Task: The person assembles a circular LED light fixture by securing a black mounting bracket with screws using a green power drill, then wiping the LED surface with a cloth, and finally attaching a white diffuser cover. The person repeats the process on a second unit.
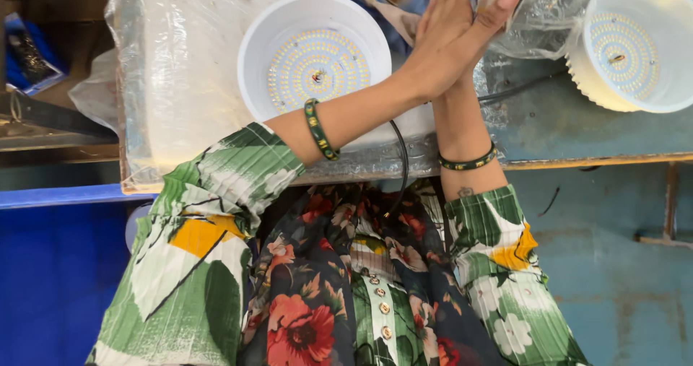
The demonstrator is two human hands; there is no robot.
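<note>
clear crinkled plastic film [538, 19] sits at the top centre-right of the frame, and both hands meet against it there. the left hand [440, 45] reaches across from the lower left with its arm crossing over the right arm; the right hand [484, 19] rises straight up beneath it. the two are pressed together, fingers stretched flat rather than curled, so neither grip closes around anything (palms and fingertips lie on the film, though the exact contact is partly hidden).

the film looks thin, light and limp, likely slippery and easy to tear; a pinch at a gathered edge would probably hold better than flat palms.

just left of the hands, a white round led lamp housing [314, 55] lies face up on the desk [577, 131], its black cable [401, 164] trailing down. a second lamp housing [635, 45] sits at the upper right. these shells look rigid, and their rims seem safer to hold than the diode faces.
</note>
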